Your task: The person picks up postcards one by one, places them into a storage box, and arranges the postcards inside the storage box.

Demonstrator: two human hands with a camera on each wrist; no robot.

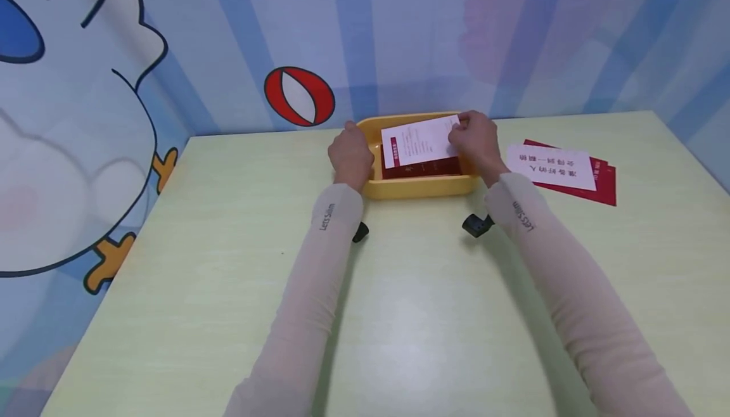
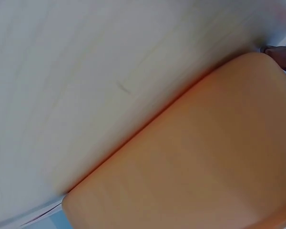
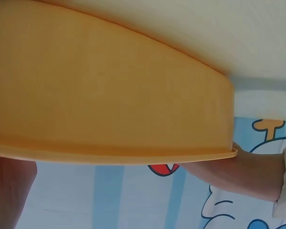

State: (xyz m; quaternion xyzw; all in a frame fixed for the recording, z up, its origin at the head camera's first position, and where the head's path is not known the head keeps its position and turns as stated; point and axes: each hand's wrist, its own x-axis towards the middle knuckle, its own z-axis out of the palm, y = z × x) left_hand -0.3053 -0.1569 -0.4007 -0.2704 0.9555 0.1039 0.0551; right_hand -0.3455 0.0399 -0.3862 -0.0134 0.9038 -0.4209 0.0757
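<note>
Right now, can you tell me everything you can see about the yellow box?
The yellow box is shallow and open-topped, with rounded corners, smooth plain walls and a thin lip round its rim; it looks like plastic. It sits upright on the pale table, by the blue striped wall. A dark red printed item lies inside it, partly covered by a white card that the right hand pinches. The left hand holds the box's left end.
</note>
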